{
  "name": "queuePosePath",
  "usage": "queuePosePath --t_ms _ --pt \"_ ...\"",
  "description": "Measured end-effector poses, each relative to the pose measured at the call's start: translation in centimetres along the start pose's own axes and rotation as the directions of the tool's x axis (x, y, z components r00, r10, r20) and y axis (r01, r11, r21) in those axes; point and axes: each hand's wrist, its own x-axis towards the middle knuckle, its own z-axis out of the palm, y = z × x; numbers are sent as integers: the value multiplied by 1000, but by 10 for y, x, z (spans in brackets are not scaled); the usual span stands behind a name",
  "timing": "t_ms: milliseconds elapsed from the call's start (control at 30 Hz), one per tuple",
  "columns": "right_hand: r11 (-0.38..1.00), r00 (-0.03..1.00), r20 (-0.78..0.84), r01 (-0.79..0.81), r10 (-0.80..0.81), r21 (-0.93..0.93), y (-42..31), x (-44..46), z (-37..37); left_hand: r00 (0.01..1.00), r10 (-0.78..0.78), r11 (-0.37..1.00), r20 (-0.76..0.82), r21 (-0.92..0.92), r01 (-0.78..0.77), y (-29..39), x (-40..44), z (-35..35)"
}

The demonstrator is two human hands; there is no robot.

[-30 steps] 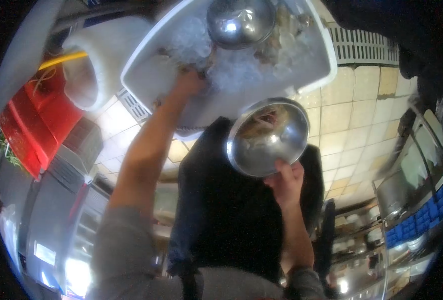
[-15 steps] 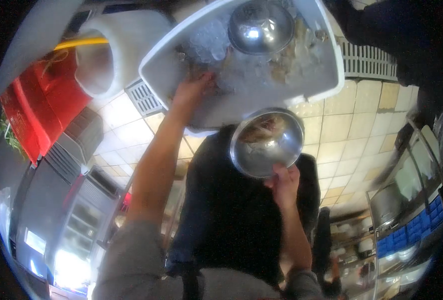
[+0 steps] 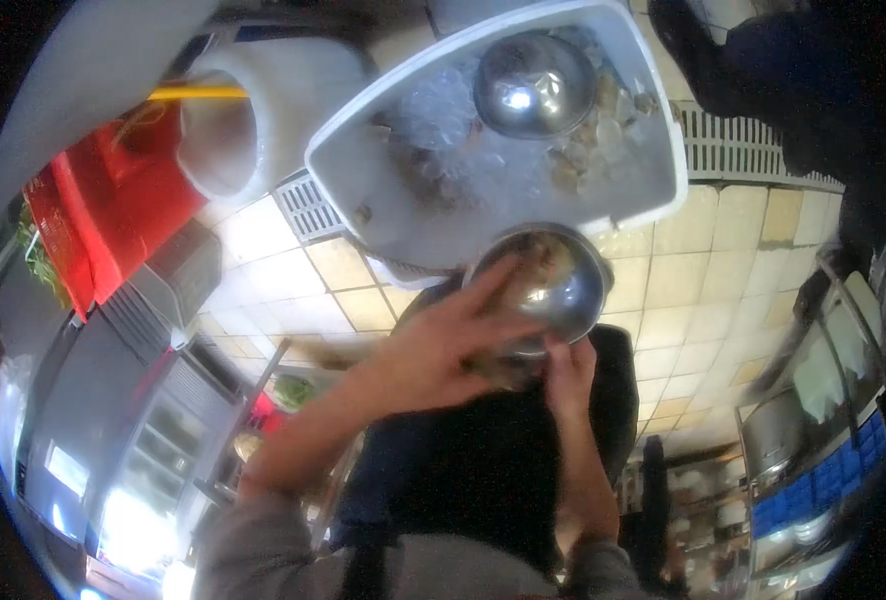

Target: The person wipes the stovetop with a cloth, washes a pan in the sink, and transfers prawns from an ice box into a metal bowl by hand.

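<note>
My right hand (image 3: 570,375) grips the near rim of a shiny metal bowl (image 3: 585,290), tilted above my dark apron. Pale brownish food pieces (image 3: 548,256) lie inside; their kind is unclear. Over the bowl's left side is my left hand (image 3: 448,350), smeared by motion. Two of its fingers stretch across the bowl, while the lower ones curl by a small grey-brown thing (image 3: 506,372) that I cannot make out. Beyond the bowl stands a white tub (image 3: 403,225) of ice (image 3: 443,110). A second metal bowl (image 3: 535,88) rests on that ice, with brownish pieces around it.
A white barrel (image 3: 263,125) with a yellow bar across its mouth is left of the tub, beside a red crate or sheet (image 3: 113,200). Floor grates (image 3: 733,145) run across the tiles (image 3: 678,260). Shelving with blue containers (image 3: 823,465) stands right. A dark-clothed person (image 3: 793,70) is at upper right.
My left hand has come out of the ice tub and back toward me, over the metal bowl. My right hand still holds the bowl, roughly in the same place.
</note>
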Motion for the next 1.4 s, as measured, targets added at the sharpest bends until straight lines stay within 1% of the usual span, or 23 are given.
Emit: queuePosePath --t_ms 67,100,167,200,267,333,367,433,467,533,667,767,833,933,967,1000,1033,1067,1133,1267,1333,1367,1400 --pt "994 994 -17 106 -105 11 -2 -2 2 993 69 971 95 222 -88 6 4 2" --pt "995 994 -21 104 -103 5 1 -1 -2 986 136 968 91 200 -152 3 8 -8" --pt "983 982 38 184 -184 18 11 4 -13 938 150 981 -314 -70 -180 -54 6 -8" --pt "983 982 37 182 -183 16 7 3 -12 810 -234 911 -538 -412 -11 -65 21 -5" --pt "996 993 -84 85 -85 -3 -1 3 -8 631 -420 904 -653 -362 226 -124 56 -24" --pt "993 992 -49 116 -115 21 1 7 -11 618 -530 809 -581 -565 163 -219 75 -30" --pt "989 991 -14 136 -136 49 3 7 -12 617 -536 804 -576 -571 166 -250 85 -28" --pt "989 991 -35 134 -132 58 3 7 -9 405 -758 650 -512 -648 397 -288 103 -25" --pt "989 991 -55 128 -124 70 4 6 -8 402 -763 643 -506 -652 401 -288 107 -24" --pt "991 993 -42 116 -113 73 6 5 -9 576 -674 725 -464 -565 394 -278 112 -22" --pt "990 994 -34 111 -108 86 8 7 -7 535 -622 783 -571 -470 408 -300 123 -18" --pt "996 996 -29 81 -80 31 7 8 -8 596 -654 751 -466 -492 441 -322 108 -17" --pt "996 997 -18 73 -73 52 8 8 -7 729 -533 844 -430 -214 492 -310 101 -31" --pt "994 998 -27 67 -65 88 8 7 -8 736 -554 833 -389 -268 485 -398 92 -42" --pt "993 998 -37 63 -60 102 8 6 -8 736 -555 832 -389 -267 486 -363 87 -34" --pt "992 997 -36 65 -62 104 9 7 -8 679 -475 828 -560 -23 560 -296 80 -19" --pt "989 996 -19 87 -85 120 10 8 -10 630 -344 745 -696 206 635 -254 78 -8" --pt "985 994 -3 105 -106 137 13 8 -11 631 -345 744 -695 207 635 -250 79 -3" --pt "988 997 4 74 -75 137 18 11 -18 733 -513 613 -446 408 677 -246 80 2" --pt "986 997 24 74 -78 150 20 10 -21 765 -491 597 -417 479 644 -254 89 2" --pt "988 997 12 74 -76 137 17 8 -19 853 -412 579 -321 630 517 -250 93 -6" --pt "990 997 3 75 -76 121 15 9 -19 855 -411 582 -318 630 514 -234 91 -11" --pt "990 997 -2 70 -71 123 16 7 -19 835 -367 673 -409 502 542 -207 80 -16"
